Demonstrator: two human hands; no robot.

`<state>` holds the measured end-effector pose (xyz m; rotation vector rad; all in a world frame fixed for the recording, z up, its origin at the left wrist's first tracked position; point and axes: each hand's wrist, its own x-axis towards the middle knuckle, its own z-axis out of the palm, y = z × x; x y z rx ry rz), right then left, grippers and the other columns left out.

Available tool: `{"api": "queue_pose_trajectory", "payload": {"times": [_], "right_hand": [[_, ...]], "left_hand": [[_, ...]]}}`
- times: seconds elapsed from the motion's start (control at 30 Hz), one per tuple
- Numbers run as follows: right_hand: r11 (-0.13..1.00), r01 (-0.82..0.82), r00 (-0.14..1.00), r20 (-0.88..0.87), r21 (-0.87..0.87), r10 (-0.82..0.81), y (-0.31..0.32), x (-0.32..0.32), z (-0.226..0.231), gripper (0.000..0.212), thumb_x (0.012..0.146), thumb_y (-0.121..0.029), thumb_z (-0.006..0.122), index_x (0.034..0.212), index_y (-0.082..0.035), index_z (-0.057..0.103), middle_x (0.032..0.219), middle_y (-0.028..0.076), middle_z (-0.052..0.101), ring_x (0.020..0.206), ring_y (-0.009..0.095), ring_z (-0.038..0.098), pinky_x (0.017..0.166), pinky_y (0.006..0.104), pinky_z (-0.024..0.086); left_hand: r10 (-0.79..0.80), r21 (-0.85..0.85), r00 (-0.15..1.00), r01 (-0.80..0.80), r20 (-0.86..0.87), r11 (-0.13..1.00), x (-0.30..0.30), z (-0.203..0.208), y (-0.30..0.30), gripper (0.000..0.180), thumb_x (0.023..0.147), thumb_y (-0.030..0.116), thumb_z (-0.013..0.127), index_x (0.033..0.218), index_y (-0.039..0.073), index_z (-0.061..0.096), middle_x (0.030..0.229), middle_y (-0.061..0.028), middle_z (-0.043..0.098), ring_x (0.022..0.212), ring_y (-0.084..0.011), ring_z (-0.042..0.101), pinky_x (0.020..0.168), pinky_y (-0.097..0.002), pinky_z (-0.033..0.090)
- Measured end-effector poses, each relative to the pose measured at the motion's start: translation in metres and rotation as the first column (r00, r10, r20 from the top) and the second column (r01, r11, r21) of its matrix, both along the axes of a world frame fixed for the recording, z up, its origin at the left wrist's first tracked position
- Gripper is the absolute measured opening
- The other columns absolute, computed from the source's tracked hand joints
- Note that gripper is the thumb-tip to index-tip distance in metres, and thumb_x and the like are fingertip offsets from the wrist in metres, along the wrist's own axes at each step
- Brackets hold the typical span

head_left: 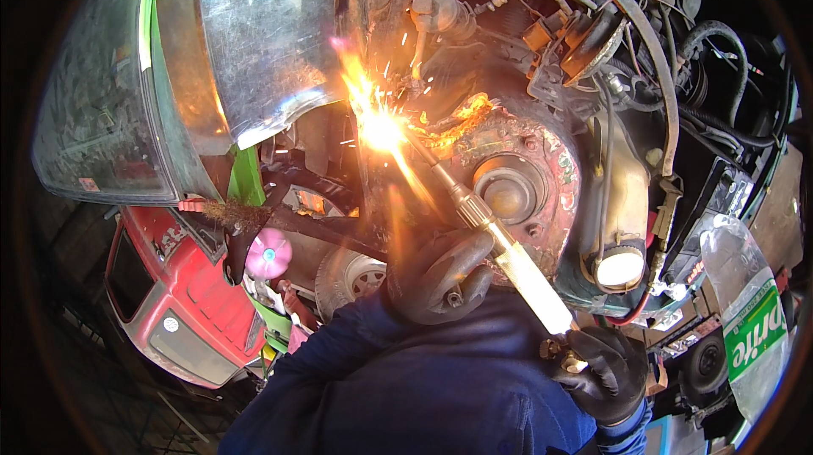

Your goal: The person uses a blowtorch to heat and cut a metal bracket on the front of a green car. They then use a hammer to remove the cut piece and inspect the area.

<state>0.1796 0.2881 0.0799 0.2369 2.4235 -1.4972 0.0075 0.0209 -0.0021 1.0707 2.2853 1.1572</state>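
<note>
My right hand [605,374], in a dark glove, is closed around the valve end of a gas torch [532,287]. The torch slants up and left, its tip at a glaring flame [381,129] with sparks flying. The flame plays on rusty metal beside a reddish, worn strut tower [546,158], where an edge glows orange. My left hand [436,277], also gloved, is curled beside the torch's barrel; its fingertips seem to touch it. A small metal tube end [455,296] pokes from that fist; the rest is hidden. A bare metal sheet [271,36] lies left of the flame.
Hoses and wiring [652,57] crowd the upper right. A pale reservoir [622,192] stands right of the tower. At the right edge is a clear plastic bottle [720,252] with a green label. Lower left are a red vehicle [199,294] and a pink round object [269,253].
</note>
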Motion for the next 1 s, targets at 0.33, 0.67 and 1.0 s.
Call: {"api": "queue_pose_trajectory", "payload": {"times": [0.33, 0.67, 1.0], "right_hand": [[0.999, -0.009, 0.999, -0.045, 0.051, 0.012, -0.0026, 0.0016, -0.0035, 0.080, 0.073, -0.034, 0.099, 0.144, -0.012, 0.067, 0.103, 0.010, 0.080, 0.081, 0.025, 0.077, 0.064, 0.0387, 0.058], [0.993, 0.002, 1.000, 0.031, 0.116, -0.005, -0.0067, 0.0063, 0.0044, 0.075, 0.073, -0.034, 0.101, 0.137, -0.013, 0.069, 0.108, 0.006, 0.081, 0.093, 0.029, 0.079, 0.082, 0.0437, 0.063], [0.996, -0.002, 0.999, 0.044, 0.092, -0.002, -0.0031, 0.0036, 0.0031, 0.071, 0.073, -0.043, 0.098, 0.131, -0.013, 0.071, 0.106, 0.008, 0.081, 0.091, 0.028, 0.079, 0.079, 0.0431, 0.061]], "left_hand": [[-0.003, -0.038, 0.998, 0.001, -0.066, 0.999, -0.0004, -0.0003, 0.0018, 0.056, 0.090, 0.009, 0.078, 0.143, 0.001, 0.061, 0.117, -0.0227, 0.074, 0.093, -0.0397, 0.077, 0.079, -0.0476, 0.064], [-0.009, -0.036, 0.999, 0.008, -0.033, 0.999, -0.0003, -0.0010, 0.0006, 0.057, 0.089, 0.007, 0.076, 0.143, 0.000, 0.061, 0.115, -0.0237, 0.073, 0.092, -0.0401, 0.077, 0.079, -0.0486, 0.064], [-0.001, -0.024, 0.999, -0.001, -0.052, 1.000, 0.0019, -0.0033, -0.0026, 0.056, 0.088, 0.007, 0.076, 0.142, 0.001, 0.062, 0.116, -0.0224, 0.073, 0.093, -0.0399, 0.077, 0.080, -0.0486, 0.064]]}}
